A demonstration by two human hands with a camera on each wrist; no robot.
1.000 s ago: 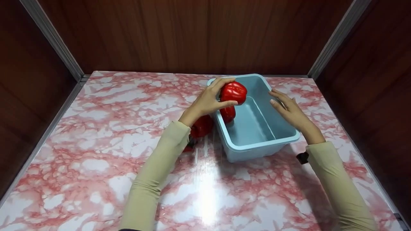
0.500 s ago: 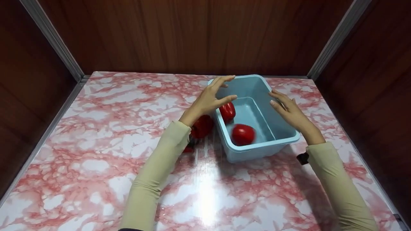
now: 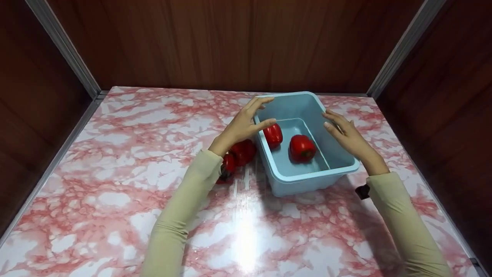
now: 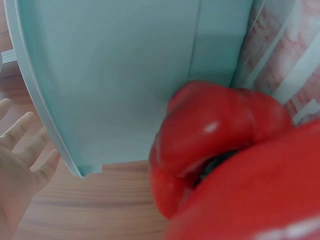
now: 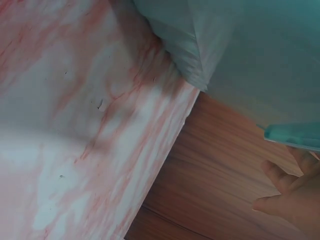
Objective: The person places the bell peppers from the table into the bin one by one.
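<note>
A light blue plastic bin [image 3: 348, 168] stands on the pink marbled table. Two red bell peppers lie inside it, one [image 3: 302, 147] near the middle and one [image 3: 273, 134] against the left wall. My left hand [image 3: 246, 124] hovers open over the bin's left rim, holding nothing. My right hand [image 3: 344, 132] is open with straight fingers at the bin's right rim. More red peppers [image 3: 243, 151] lie on the table beside the bin, under my left wrist; they fill the left wrist view [image 4: 225, 150] next to the bin wall [image 4: 125, 75].
The marbled table [image 3: 115, 173] is boxed in by dark wooden walls with metal corner strips [image 3: 61, 46]. A small black object [image 3: 362, 191] shows by my right sleeve. In the right wrist view the bin's outer corner [image 5: 190, 65] sits near the table's edge.
My left hand let go of a red pepper over the bin; it dropped in, rolled toward the front, then settled near the middle. The left hand has drawn back slightly left.
</note>
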